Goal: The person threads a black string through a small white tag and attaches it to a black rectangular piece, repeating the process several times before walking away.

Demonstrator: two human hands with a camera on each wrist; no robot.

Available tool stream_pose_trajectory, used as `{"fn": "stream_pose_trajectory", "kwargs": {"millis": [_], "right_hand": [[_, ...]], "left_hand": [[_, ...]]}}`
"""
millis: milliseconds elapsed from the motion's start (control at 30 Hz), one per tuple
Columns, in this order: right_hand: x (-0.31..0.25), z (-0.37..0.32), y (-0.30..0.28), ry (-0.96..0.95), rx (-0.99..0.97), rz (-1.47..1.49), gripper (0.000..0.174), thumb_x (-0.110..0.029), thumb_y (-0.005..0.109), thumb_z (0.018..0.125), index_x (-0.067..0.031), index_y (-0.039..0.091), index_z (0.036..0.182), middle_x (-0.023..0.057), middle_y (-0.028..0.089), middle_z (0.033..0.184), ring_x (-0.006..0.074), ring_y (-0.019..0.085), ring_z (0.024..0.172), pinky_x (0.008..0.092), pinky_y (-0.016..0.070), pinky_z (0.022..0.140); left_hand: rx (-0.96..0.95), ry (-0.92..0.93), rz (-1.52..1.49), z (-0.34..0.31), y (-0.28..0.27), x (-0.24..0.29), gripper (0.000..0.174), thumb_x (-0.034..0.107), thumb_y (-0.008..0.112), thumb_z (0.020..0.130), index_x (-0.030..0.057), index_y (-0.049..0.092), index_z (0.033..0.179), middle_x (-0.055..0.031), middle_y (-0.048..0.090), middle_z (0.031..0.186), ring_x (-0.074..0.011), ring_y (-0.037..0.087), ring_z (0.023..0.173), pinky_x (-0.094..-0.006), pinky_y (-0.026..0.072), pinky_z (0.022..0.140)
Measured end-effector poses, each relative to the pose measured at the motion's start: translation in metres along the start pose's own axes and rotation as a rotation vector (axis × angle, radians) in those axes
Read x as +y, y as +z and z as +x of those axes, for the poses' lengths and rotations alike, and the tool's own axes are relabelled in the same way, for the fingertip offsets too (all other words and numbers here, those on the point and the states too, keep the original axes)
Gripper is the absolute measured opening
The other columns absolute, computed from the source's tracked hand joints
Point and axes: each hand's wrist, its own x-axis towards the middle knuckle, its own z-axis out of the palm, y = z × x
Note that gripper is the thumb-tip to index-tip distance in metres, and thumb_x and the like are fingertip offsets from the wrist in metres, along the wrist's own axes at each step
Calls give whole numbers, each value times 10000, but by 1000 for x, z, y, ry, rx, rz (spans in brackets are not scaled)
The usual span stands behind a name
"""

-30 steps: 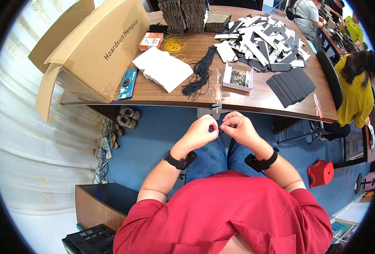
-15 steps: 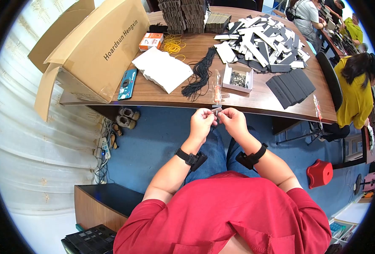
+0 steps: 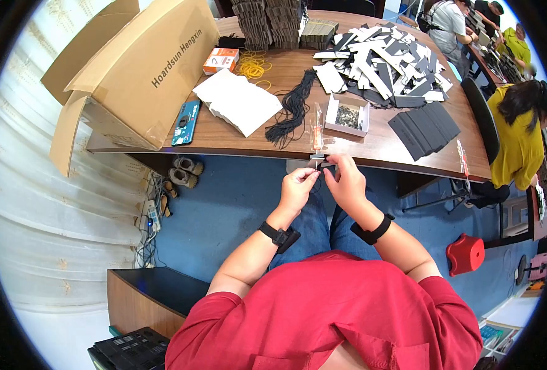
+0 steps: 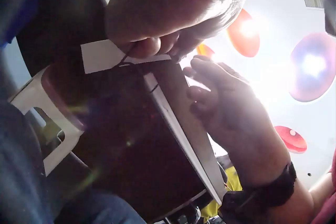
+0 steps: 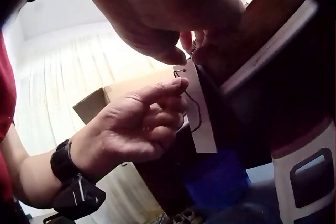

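My left hand point(image 3: 296, 191) pinches a thin black cord point(image 5: 196, 106) between thumb and fingertips, just in front of the table edge. The cord's loop hangs down across a pale flat strip point(image 5: 203, 124) that juts out from the edge. On the other side, my right hand point(image 3: 347, 184) has its fingertips right at the strip's inner end, thumb lower and apart from the index finger in the head view. Whether these fingers grip something small I cannot tell. Behind the hands lie a bundle of black cords point(image 3: 292, 111) and a small white box point(image 3: 347, 116) of tiny pieces.
A stack of black cards point(image 3: 424, 129) and a heap of black and white strips point(image 3: 384, 61) lie to the right. White sheets point(image 3: 239, 102), yellow bands point(image 3: 252, 63) and a large carton point(image 3: 144, 74) are at the left. A red stool point(image 3: 466, 254) stands on the floor.
Both hands have moved forward to the strip at the table edge. The left hand has since drawn slightly back with the cord, while the right fingers have shifted up against the edge.
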Motion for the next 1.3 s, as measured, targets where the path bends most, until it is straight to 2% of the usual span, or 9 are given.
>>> {"fn": "stream_pose_trajectory", "kwargs": {"millis": [100, 167, 300, 600, 700, 900, 1000, 1100, 1300], "right_hand": [[-2, 4, 1, -250, 83, -129, 299, -66, 644, 747, -115, 620, 1040, 66, 609, 922, 249, 628, 655, 340, 510, 572], [3, 4, 4, -389, 94, -195, 294, -58, 645, 731, -116, 631, 1019, 60, 609, 926, 242, 632, 666, 335, 512, 574], [-2, 2, 3, -397, 117, -190, 274, -53, 643, 725, -102, 633, 994, 57, 604, 914, 244, 633, 674, 334, 511, 574], [-8, 9, 0, -104, -42, -5, 241, -83, 667, 730, -97, 614, 965, 71, 585, 963, 264, 615, 668, 347, 504, 583], [-5, 8, 3, -160, -50, -13, 235, -84, 673, 733, -97, 610, 959, 65, 582, 970, 256, 613, 660, 344, 500, 583], [-13, 4, 2, -23, -47, 65, 179, -98, 681, 752, -83, 621, 920, 69, 587, 873, 207, 598, 643, 329, 485, 571], [-8, 6, 4, 54, -54, 170, 170, -106, 690, 754, -70, 624, 907, 64, 588, 838, 169, 567, 610, 301, 468, 557], [7, 9, 11, 94, -56, 200, 179, -99, 693, 750, -55, 622, 909, 59, 588, 835, 142, 538, 585, 277, 453, 553], [8, 10, 12, 107, -106, 231, 157, -86, 678, 766, -37, 621, 904, 87, 599, 844, 147, 569, 619, 284, 469, 580]], "left_hand": [[-17, 2, 50, 0, -3, -2, 125, 47, 620, 867, -27, 662, 958, -15, 617, 890, -84, 570, 832, -218, 451, 739], [-24, 1, 83, 0, -3, 2, 122, 38, 612, 867, -27, 661, 957, -17, 616, 908, -80, 568, 828, -213, 449, 727], [-27, 15, 94, -1, -3, 3, 123, 29, 605, 865, -28, 658, 960, -21, 619, 916, -78, 567, 826, -209, 449, 722], [-8, -26, 25, -1, -2, 4, 114, 50, 624, 862, -29, 669, 932, -15, 595, 857, -73, 547, 753, -209, 438, 660], [-16, -52, -1, -1, -3, 4, 107, 51, 624, 863, -24, 668, 924, -13, 600, 857, -69, 544, 754, -207, 437, 659], [-22, -57, -14, -5, -3, 10, 110, 52, 617, 870, -27, 659, 935, -13, 603, 866, -66, 549, 754, -205, 446, 666], [-22, -52, 6, -6, -4, 11, 105, 56, 615, 873, -12, 662, 939, -7, 614, 840, -59, 553, 727, -197, 444, 639], [-44, -105, -12, -8, -3, 16, 125, 104, 598, 892, 14, 657, 957, 17, 633, 802, -13, 490, 612, -161, 378, 531], [-52, -169, 2, -10, -1, 26, 135, 129, 588, 899, 21, 655, 945, 3, 634, 765, -32, 489, 574, -171, 384, 506]]}}
